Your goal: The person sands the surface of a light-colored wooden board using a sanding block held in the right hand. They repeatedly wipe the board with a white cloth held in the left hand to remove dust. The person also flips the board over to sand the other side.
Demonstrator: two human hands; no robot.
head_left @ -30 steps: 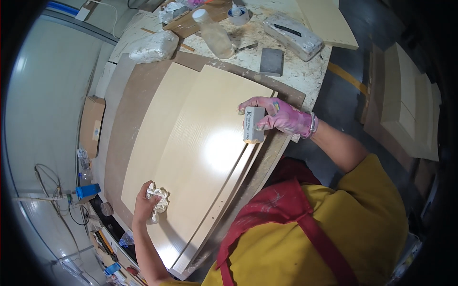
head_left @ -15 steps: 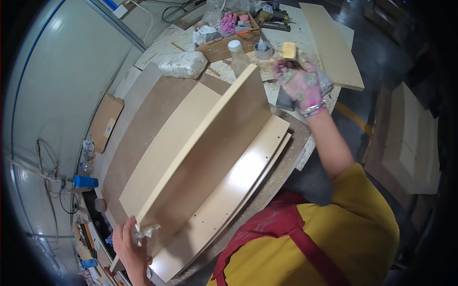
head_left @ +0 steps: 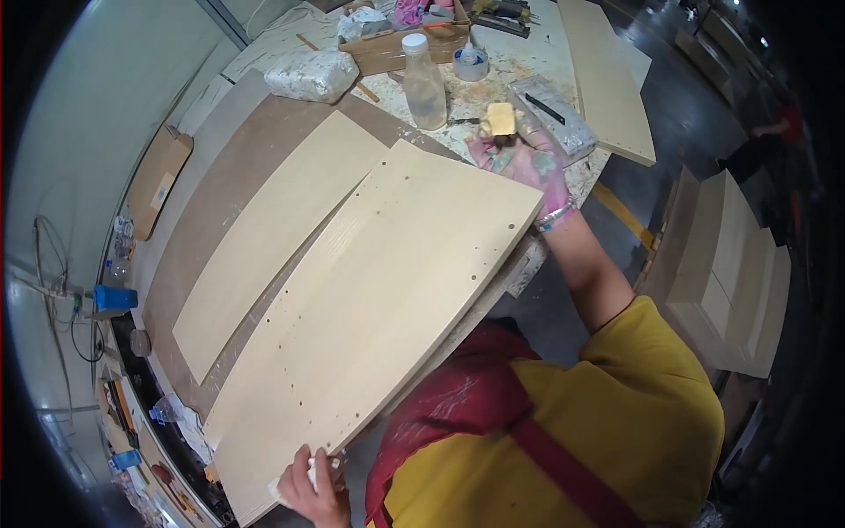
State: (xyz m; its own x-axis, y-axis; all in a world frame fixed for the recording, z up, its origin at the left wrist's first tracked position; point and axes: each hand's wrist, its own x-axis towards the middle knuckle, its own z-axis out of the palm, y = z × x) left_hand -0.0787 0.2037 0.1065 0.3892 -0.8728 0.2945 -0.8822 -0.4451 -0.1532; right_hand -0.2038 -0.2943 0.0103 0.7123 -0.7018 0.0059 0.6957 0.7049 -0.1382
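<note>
A pale wooden panel (head_left: pixel 370 282) with drilled holes lies broad face up, resting on another board. My left hand (head_left: pixel 319 495) grips its near-left edge, with a crumpled white cloth or tissue (head_left: pixel 314 471) between the fingers. At the far right corner, my right hand (head_left: pixel 528 167), stained pink and green, is closed around a small tool with a pale yellow block-like end (head_left: pixel 501 118); its exact kind cannot be made out. Farther left lies a second pale panel (head_left: pixel 273 238), its long edge close to the first.
A clear bottle with white cap (head_left: pixel 424 88), a roll of tape (head_left: pixel 471 63) and a wrapped slab (head_left: pixel 563 119) stand beyond the panels. A white wrapped bundle (head_left: pixel 312 76) sits far left. Long boards (head_left: pixel 607 88) lie at the far right, with stacked panels (head_left: pixel 726 273) beyond the floor.
The drilled panel that stood on edge has swung down flat toward me. My left hand moved right and nearer along with it. My right hand came lower and left, to the panel's far corner.
</note>
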